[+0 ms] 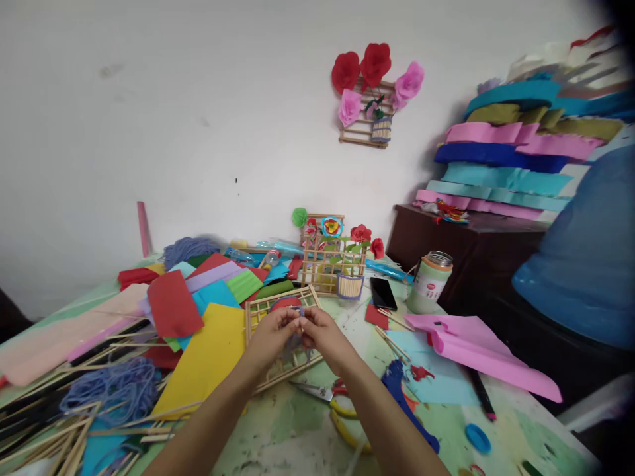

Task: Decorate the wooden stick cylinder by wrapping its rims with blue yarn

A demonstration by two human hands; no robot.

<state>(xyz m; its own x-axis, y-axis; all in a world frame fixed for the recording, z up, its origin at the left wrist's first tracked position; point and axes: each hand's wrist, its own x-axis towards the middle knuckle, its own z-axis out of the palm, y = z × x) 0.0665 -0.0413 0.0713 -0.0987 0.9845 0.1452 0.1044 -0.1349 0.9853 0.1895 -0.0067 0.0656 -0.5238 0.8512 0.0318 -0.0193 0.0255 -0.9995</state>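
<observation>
My left hand (272, 332) and my right hand (325, 335) meet at the middle of the table, fingertips pinched together on a small bit of blue-purple yarn (299, 311). Its exact shape is mostly covered by my fingers. Under both hands a lattice frame of thin wooden sticks (254, 305) lies tilted on the table. Something red and round (286, 303) shows just behind my fingers. Scissors (317, 390) with red and yellow handles lie below the frame, partly hidden by my right forearm.
Coloured paper, including a yellow sheet (208, 354), covers the left side beside yarn (116, 390) and loose sticks. Behind stands a stick lattice with paper flowers (360, 233). To the right are a phone (383, 293), a jar (430, 284), pink paper (489, 357) and a blue glue gun (404, 403).
</observation>
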